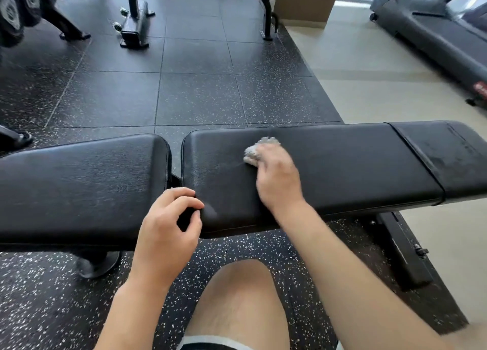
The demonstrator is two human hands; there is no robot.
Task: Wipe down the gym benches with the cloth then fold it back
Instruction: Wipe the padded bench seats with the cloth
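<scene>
Two bare hands are seen over a black padded bench (342,162), with a bare knee (237,297) poking in at the very bottom of the shot and speckled black rubber flooring (52,297) spread underneath. Closest in, the left hand (166,231) is held at the near edge of the bench, right by the gap between the two pads; its fingers are loosely curled and nothing seems to be held in them, though whether the fingertips actually touch the vinyl can't be told. A bit further out, the right hand (276,178) is laid palm-down on the longer pad, and a small crumpled pale cloth (257,149) is pressed under its fingers against the surface, with a bunch of it sticking out past the fingertips. That hand looks a little blurred. So the cloth is sat roughly mid-pad, toward the far edge. The shorter pad (79,186) is off to the left, separated by a narrow gap. Faint smeary streaks can be made out on the vinyl near the cloth. Beyond the bench, more rubber tiles are laid out, then a second bench frame (137,20) and weight plates (10,15) at the top left. A treadmill (434,33) is parked on pale flooring at the top right.
</scene>
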